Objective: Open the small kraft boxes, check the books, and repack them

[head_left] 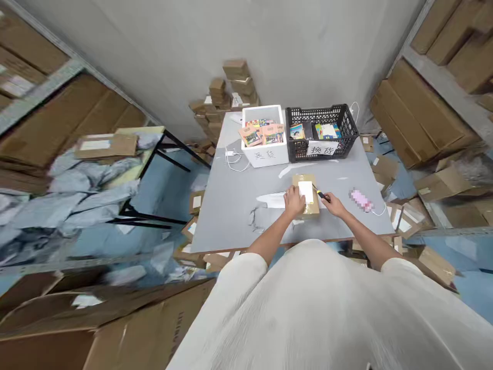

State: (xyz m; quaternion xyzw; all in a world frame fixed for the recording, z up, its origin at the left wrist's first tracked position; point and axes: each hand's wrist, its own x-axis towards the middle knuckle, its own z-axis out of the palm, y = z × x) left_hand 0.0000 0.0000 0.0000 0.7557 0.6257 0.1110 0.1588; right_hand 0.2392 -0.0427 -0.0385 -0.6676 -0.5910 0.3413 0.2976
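A small cardboard box (311,207) with a white label (306,191) lies on the grey table (227,205) in front of me. Against its left side rests my left hand (294,202), fingers curled over the edge and gripping the box. My right hand (334,205) is wrapped round the handle of a yellow and black utility knife (322,195). The knife's tip points at the box's upper right edge; whether it touches cannot be made out. A torn white sheet (271,200) lies left of the box.
A white foam box (269,156) and a black plastic crate (349,137), both holding booklets, stand at the table's back. A blurred pink object (361,200) with a cord lies right. Cardboard boxes (239,85) are stacked behind; shelves and grey parcels (57,205) flank the table.
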